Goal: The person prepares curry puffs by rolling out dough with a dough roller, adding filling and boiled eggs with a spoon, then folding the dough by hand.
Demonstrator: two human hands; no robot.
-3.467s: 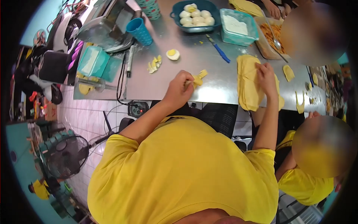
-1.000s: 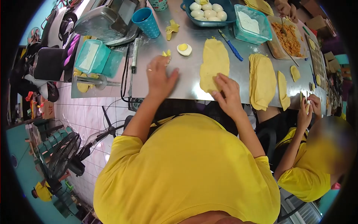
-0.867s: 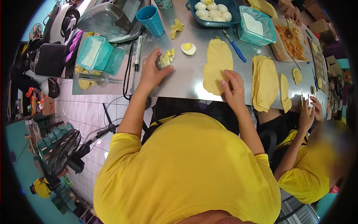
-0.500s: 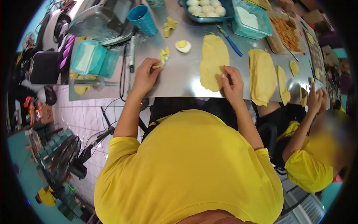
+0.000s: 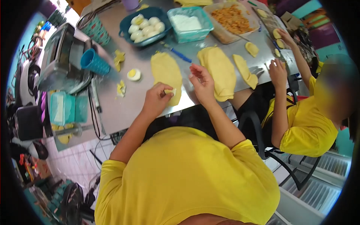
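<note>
My left hand (image 5: 157, 99) pinches a small piece of boiled egg (image 5: 171, 92) over the near end of a flat yellow dough sheet (image 5: 165, 69). My right hand (image 5: 203, 85) is raised between that sheet and a second, thicker dough sheet (image 5: 219, 71), its fingers loosely curled and apart, holding nothing visible. To the left lie a halved boiled egg (image 5: 134, 74) and some chopped egg bits (image 5: 121, 89). Beyond the first sheet is a blue-handled knife (image 5: 180, 54).
Farther back stand a dark blue bowl (image 5: 123, 34) of peeled eggs, a teal tub (image 5: 190, 35) of white flour and a container (image 5: 255, 27) of orange filling. A blue cup (image 5: 95, 62) and dough machine (image 5: 56, 67) are at left. A co-worker (image 5: 300, 116) sits at right.
My view has turned right. My left hand has moved from the chopped egg to the dough sheet with an egg piece. My right hand has come off the sheet's edge.
</note>
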